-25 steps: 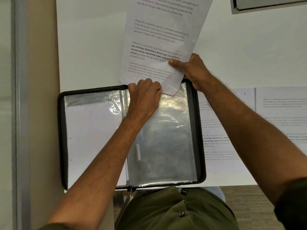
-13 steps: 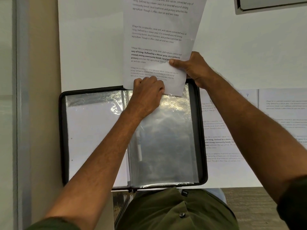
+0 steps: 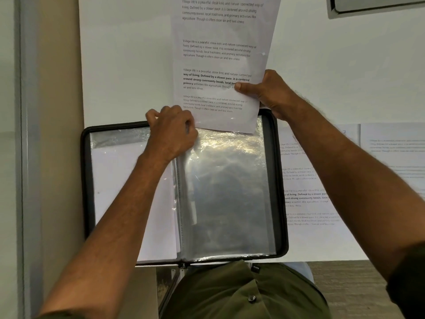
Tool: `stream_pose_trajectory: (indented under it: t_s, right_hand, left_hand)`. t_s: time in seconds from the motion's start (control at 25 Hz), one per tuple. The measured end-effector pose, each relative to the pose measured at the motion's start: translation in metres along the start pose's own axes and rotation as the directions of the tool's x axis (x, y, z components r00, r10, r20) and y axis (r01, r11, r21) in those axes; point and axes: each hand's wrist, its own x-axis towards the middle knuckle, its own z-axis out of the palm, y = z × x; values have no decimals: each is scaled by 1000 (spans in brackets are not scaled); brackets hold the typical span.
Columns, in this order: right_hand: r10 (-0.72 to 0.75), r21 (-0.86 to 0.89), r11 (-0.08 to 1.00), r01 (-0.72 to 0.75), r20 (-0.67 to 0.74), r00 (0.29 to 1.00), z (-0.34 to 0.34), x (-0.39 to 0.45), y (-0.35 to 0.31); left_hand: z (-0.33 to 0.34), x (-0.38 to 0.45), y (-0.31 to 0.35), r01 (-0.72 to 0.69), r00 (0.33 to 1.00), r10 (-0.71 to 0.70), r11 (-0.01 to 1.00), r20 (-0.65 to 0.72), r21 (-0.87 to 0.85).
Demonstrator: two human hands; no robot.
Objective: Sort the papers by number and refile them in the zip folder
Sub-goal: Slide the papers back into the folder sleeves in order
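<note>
our right hand pinches the printed sheet by its right edge, its bottom edge just over the top of the open zip folder. our left hand curls on the top edge of the clear sleeve. the sheet's top is cut off. more papers lie right of the folder, their text blurred.

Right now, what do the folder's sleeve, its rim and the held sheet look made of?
Sleeve: looks like thin clear plastic film, glossy; it throws crinkled glare and is see-through.
Rim of the zip folder: black, matte, probably fabric or soft plastic; too dark to tell which.
Held sheet: plain white paper, matte, printed black text, bowing slightly in the right hand.
</note>
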Motion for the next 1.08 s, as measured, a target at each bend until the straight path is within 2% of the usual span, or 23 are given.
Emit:
stream_pose_trajectory:
  t_s: [0.2,0.4,0.52,0.6,0.68,0.76,0.8,0.88,0.96,1.08]
  right_hand:
    - [11,-29,1000,-10,17,1000,-1,1,0]
    - [35,-66,997,-33,36,999,-1,5,-2]
    - [47,-70,997,-43,54,997,-2,6,-2]
    - [60,-78,996,-54,77,995,-3,7,-1]
    - [89,-110,991,-76,118,989,-5,8,0]
    - [123,-170,981,-97,153,980,-5,8,1]
    - [130,-191,977,-96,170,977,-5,8,1]
    - [131,-216,973,-85,205,970,-4,7,1]
    - [140,-272,960,-71,242,960,-2,6,-1]
    - [170,-391,919,-49,279,945,-2,7,-2]
  left_hand:
    - [-7,2,-10,121,990,-126,990,58,76]
    - [-6,4,-11,186,980,-192,975,42,118]
    - [-4,6,-13,211,977,-212,976,4,57]
    - [-2,8,-15,238,971,-239,967,-3,-88]
    - [-1,11,-14,289,952,-307,885,7,-366]
    - [-3,14,-12,348,911,-409,686,57,-639]
    - [-4,16,-11,364,890,-449,586,84,-723]
    - [-3,20,-13,371,860,-494,441,124,-817]
    - [0,24,-17,369,839,-523,351,147,-861]
    - [4,27,-20,353,844,-517,337,142,-873]
